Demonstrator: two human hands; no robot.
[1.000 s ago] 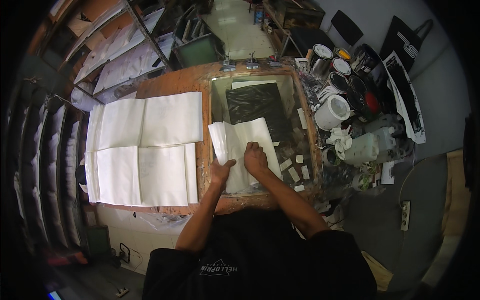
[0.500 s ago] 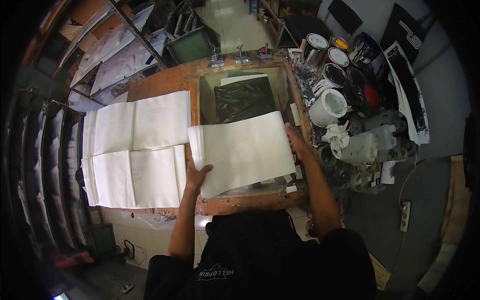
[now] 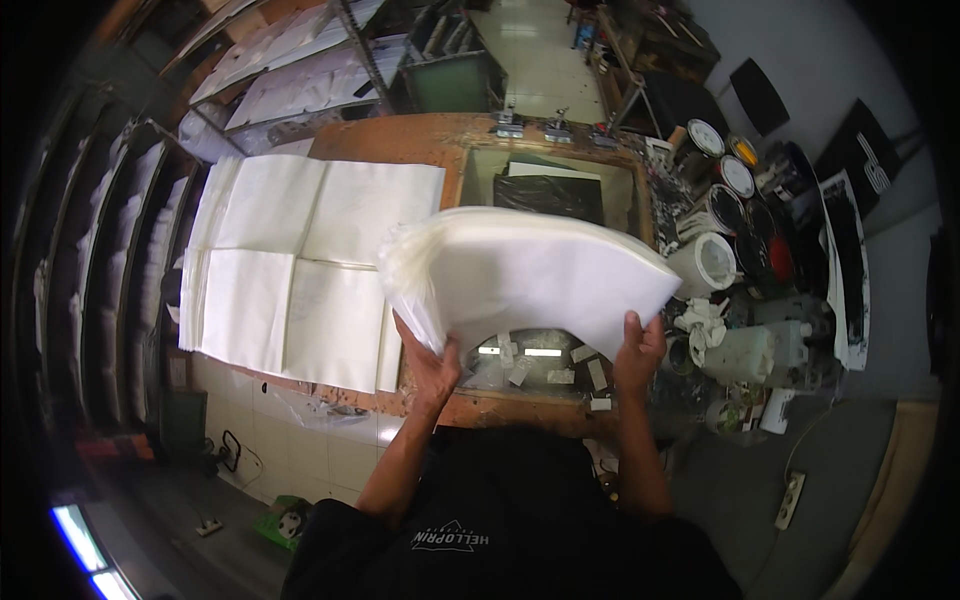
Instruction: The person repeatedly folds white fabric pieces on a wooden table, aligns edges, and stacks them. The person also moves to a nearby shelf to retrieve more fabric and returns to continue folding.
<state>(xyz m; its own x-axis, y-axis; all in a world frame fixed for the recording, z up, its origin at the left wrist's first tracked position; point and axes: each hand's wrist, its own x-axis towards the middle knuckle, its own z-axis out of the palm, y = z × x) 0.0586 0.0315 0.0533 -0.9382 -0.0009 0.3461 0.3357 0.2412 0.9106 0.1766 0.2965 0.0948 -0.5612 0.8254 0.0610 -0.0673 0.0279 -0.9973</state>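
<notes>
A thick white stack of thin, flexible sheets (image 3: pixel 550 270) is raised over the clear, glass-like pane (image 3: pixel 490 378) in the brown wooden table (image 3: pixel 400 130) — held at both ends, presumably so that the loose leaves stay together while the middle bows into an arch. Whether its lower edges touch the pane cannot be determined. Flat white sheet piles (image 3: pixel 335 315) lie overlapping in two rows on the left, apparently to keep batches distinct and within reach. Small pale rectangular pieces (image 3: pixel 597 375) sit near; a crinkled black plastic sheet (image 3: pixel 545 192) shows on the far side.

Hands are well apart. The left hand (image 3: pixel 432 372) is part-closed on the stack's near left corner; the right hand (image 3: pixel 638 355) grips the right end — thumb upright against it, fingers mostly hidden
</notes>
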